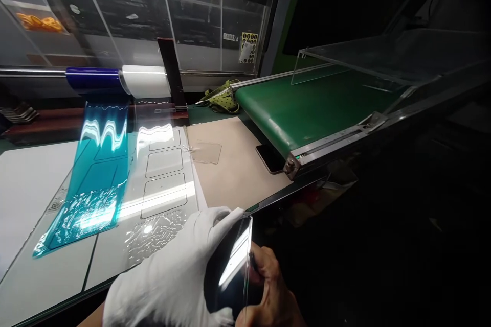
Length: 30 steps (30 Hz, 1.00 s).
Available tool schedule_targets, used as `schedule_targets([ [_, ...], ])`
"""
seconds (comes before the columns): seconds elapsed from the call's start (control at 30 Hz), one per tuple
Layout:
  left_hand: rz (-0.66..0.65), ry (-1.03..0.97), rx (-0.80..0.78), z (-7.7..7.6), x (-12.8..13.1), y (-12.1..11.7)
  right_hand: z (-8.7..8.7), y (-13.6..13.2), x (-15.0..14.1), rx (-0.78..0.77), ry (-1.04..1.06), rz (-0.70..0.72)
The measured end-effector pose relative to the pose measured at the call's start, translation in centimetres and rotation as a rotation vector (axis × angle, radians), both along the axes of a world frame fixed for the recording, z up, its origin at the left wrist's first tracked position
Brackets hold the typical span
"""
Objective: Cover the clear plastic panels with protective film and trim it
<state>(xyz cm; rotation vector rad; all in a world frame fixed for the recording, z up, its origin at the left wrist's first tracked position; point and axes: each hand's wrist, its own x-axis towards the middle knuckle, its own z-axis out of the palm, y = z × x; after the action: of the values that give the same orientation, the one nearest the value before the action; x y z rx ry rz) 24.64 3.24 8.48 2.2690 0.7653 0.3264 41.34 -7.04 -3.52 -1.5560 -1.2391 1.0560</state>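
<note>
My left hand [172,271], in a white fabric glove, is closed around a glossy dark glass panel [232,265] that reflects a bright strip of light. The panel is tilted, its thin clear edge facing right. Against that edge, my bare right hand [274,286] curls its fingers and thumb; a small dark patch between them is too unclear to name. Near the left hand lies a bubbled clear film strip [157,232], drawn from a white roll [146,82]. A teal film strip [103,173] comes off the blue roll [93,82] beside it.
A green conveyor belt [307,107] with a metal side rail [337,138] runs off to the right under a clear acrylic cover [383,56]. A dark phone-like slab [270,158] lies by its end on a beige sheet [230,184]. A green dotted cloth [222,98] sits behind.
</note>
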Motion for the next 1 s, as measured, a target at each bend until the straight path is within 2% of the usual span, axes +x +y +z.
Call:
schedule_targets([
  [0.17, -0.044, 0.04, -0.042, 0.9, 1.4, 0.7, 1.3, 0.5, 1.8, 0.047, -0.005, 0.159],
  [0.23, -0.046, 0.059, -0.009, 1.0, 1.6, 0.8, 1.1, 0.8, 1.9, 0.122, -0.02, 0.152],
  [0.33, -0.008, 0.075, 0.104, 1.0, 1.5, 0.6, 0.6, 1.5, 1.1, 0.241, -0.056, 0.061],
  [0.4, 0.022, 0.077, 0.161, 0.6, 1.2, 0.4, 0.6, 2.1, 0.4, 0.382, -0.027, -0.015],
  [0.47, 0.103, 0.078, 0.262, 0.1, 0.7, 0.2, 1.0, 2.6, 0.0, 0.567, 0.097, -0.128],
  [0.53, 0.219, 0.105, 0.396, -0.6, 0.2, 0.0, 1.7, 3.1, 0.2, 0.661, 0.238, -0.228],
  [0.57, 0.272, 0.125, 0.451, -1.0, -0.1, -0.1, 2.0, 3.5, 0.4, 0.645, 0.278, -0.235],
  [0.63, 0.332, 0.161, 0.509, -1.5, -0.5, -0.1, 2.2, 4.7, 1.3, 0.545, 0.251, -0.16],
  [0.7, 0.381, 0.176, 0.535, -2.1, -1.2, -0.1, 2.1, 6.9, 2.3, 0.453, 0.06, -0.049],
  [0.77, 0.458, 0.14, 0.511, -2.7, -2.2, -0.1, 1.6, 10.1, 3.1, 0.395, -0.287, 0.04],
  [0.8, 0.507, 0.1, 0.436, -3.1, -3.0, -0.2, 1.4, 11.9, 3.4, 0.368, -0.493, 0.086],
  [0.83, 0.56, 0.028, 0.297, -3.6, -3.9, -0.4, 1.1, 13.8, 3.6, 0.342, -0.679, 0.137],
  [0.9, 0.603, -0.259, -0.203, -4.7, -5.7, -0.8, 0.7, 17.2, 3.8, 0.313, -0.91, 0.238],
  [0.93, 0.592, -0.43, -0.48, -5.2, -6.6, -1.1, 0.5, 18.5, 3.8, 0.31, -0.959, 0.281],
  [1.0, 0.519, -0.732, -0.875, -6.3, -7.8, -1.7, 0.6, 20.2, 3.5, 0.327, -0.978, 0.337],
])
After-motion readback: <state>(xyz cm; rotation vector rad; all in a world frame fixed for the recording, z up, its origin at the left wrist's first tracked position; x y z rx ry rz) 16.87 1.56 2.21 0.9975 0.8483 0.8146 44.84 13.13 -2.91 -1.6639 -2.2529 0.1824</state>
